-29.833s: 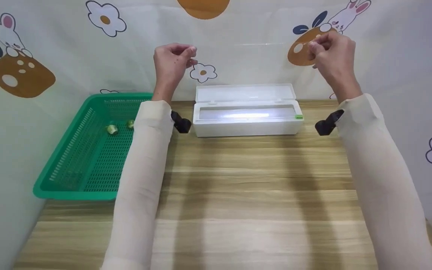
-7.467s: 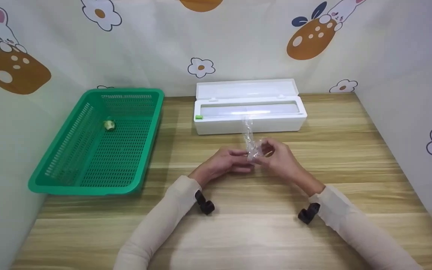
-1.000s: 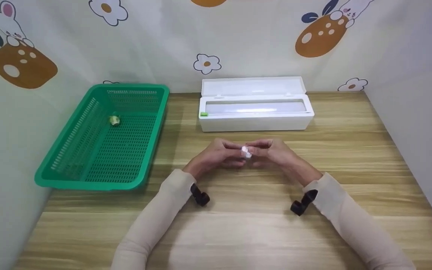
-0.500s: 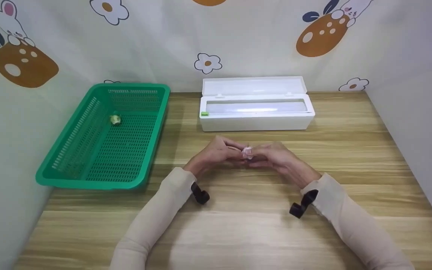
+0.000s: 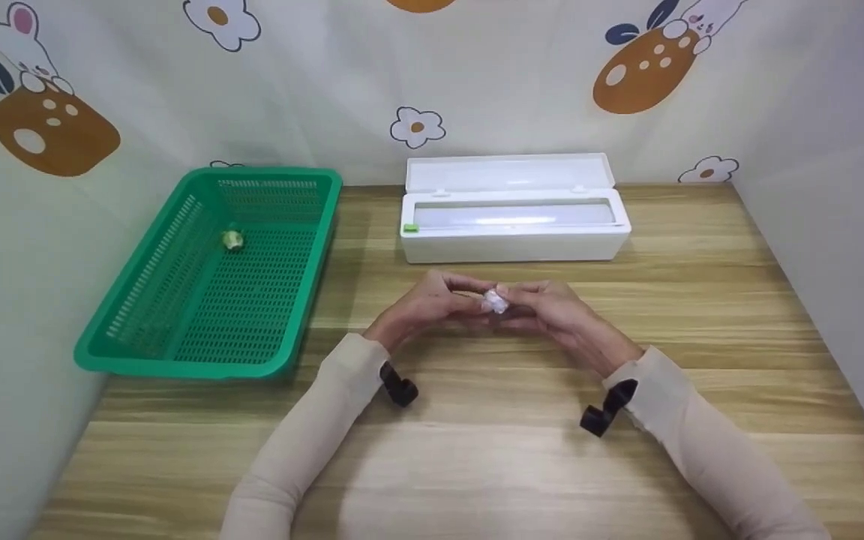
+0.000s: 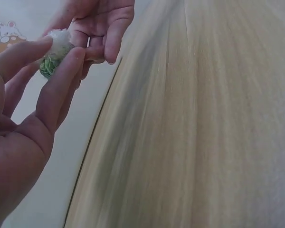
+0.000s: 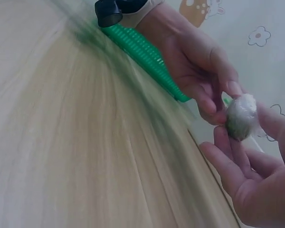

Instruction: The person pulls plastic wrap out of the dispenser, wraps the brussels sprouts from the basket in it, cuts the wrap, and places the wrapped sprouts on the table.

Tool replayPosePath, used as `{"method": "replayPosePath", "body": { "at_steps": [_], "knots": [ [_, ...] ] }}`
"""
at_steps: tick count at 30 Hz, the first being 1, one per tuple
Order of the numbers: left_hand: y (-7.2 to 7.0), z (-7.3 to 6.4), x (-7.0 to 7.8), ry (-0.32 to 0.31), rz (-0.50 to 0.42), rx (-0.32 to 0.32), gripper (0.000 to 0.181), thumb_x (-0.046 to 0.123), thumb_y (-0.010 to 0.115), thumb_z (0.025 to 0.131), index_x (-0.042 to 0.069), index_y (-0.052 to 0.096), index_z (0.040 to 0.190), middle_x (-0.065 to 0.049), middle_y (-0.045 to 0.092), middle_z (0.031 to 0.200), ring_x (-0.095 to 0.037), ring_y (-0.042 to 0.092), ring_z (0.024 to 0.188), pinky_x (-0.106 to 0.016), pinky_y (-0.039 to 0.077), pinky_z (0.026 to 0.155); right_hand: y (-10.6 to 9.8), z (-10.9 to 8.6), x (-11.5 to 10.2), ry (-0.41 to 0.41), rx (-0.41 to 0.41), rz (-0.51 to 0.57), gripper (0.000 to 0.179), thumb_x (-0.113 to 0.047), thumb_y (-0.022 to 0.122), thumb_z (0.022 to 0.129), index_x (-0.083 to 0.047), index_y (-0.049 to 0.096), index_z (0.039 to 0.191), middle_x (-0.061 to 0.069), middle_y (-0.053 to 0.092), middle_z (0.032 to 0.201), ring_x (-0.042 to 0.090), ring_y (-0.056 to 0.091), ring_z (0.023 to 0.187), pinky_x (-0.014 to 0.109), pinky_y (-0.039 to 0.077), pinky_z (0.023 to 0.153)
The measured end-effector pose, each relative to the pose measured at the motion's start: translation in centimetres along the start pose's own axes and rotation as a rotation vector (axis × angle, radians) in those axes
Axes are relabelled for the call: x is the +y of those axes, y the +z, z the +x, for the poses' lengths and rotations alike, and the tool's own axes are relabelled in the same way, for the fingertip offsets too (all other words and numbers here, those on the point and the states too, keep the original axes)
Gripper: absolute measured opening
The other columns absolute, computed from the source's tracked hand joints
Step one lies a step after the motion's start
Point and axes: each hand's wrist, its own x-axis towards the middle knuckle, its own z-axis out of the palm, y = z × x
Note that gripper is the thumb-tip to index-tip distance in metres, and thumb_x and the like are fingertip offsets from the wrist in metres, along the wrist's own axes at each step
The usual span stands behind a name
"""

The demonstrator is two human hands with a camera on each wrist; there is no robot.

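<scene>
Between the fingertips of both hands, above the table, is a small green vegetable (image 5: 496,301), round like a Brussels sprout and wrapped in crinkled cling film. My left hand (image 5: 432,301) pinches it with thumb and fingers from the left. My right hand (image 5: 563,315) holds it from the other side. In the left wrist view, white bunched film (image 6: 61,40) covers its top and green leaves (image 6: 48,66) show below. The right wrist view shows the wrapped vegetable (image 7: 241,116) between thumb and fingers.
Behind the hands stands a white cling film dispenser (image 5: 514,247), lid raised, its green slider (image 5: 410,228) at the left end. A green slotted basket (image 5: 177,367) at the left holds one small pale-green vegetable (image 5: 232,240). The wood-grain table (image 5: 477,465) meets patterned cloth walls.
Since the oldest frames, one vegetable has left the basket, the slider has moved left, and the film strip no longer reaches the dispenser. In the last second the fingers turn the wrapped vegetable slightly.
</scene>
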Motion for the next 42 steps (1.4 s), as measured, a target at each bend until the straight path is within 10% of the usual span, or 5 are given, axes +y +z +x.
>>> {"method": "replayPosePath", "body": {
  "at_steps": [5,16,26,34,42],
  "knots": [
    [0.2,0.1,0.0,-0.007,-0.171,0.039,0.044,0.016,0.068,0.096,0.002,0.059,0.137,-0.019,0.064,0.133,-0.027,0.073,0.103,-0.039,0.061,0.086,0.0,-0.2,-0.2,-0.056,0.032,-0.093,0.05,-0.017,0.075,0.09,0.001,0.06,0.134,-0.001,0.075,0.11,0.012,0.071,0.102,0.037,0.052,0.105],
    [0.4,0.0,-0.7,-0.055,-0.108,0.119,0.038,0.014,0.075,0.09,0.001,0.067,0.125,-0.019,0.073,0.114,-0.026,0.076,0.09,-0.037,0.063,0.075,0.2,-0.1,0.5,-0.191,0.013,-0.297,0.05,-0.003,0.075,0.085,-0.003,0.061,0.133,0.015,0.067,0.131,0.012,0.069,0.108,0.025,0.055,0.096],
    [-0.8,-1.5,-0.8,-0.05,-0.01,0.2,0.038,0.004,0.079,0.083,0.008,0.072,0.121,-0.017,0.072,0.117,-0.026,0.075,0.095,-0.039,0.062,0.085,2.4,0.6,0.7,-0.258,0.09,-0.459,0.041,-0.006,0.079,0.083,-0.002,0.068,0.123,0.014,0.073,0.117,0.011,0.07,0.096,0.022,0.057,0.084],
    [-1.9,-3.2,-1.2,0.052,0.219,0.403,0.036,0.004,0.081,0.08,0.009,0.074,0.115,-0.012,0.076,0.114,-0.018,0.073,0.099,-0.024,0.059,0.081,5.0,2.2,0.7,-0.265,0.081,-0.512,0.038,-0.004,0.079,0.083,-0.002,0.07,0.12,0.017,0.073,0.117,0.021,0.072,0.102,0.026,0.059,0.087],
    [-3.2,-4.6,-1.3,0.015,0.255,0.557,0.031,0.002,0.078,0.084,0.007,0.075,0.115,-0.012,0.075,0.117,-0.024,0.071,0.11,-0.031,0.057,0.093,7.7,4.5,0.7,-0.234,0.041,-0.533,0.036,-0.003,0.078,0.084,-0.001,0.07,0.119,0.018,0.074,0.114,0.026,0.073,0.104,0.031,0.059,0.09]
  ]
}}
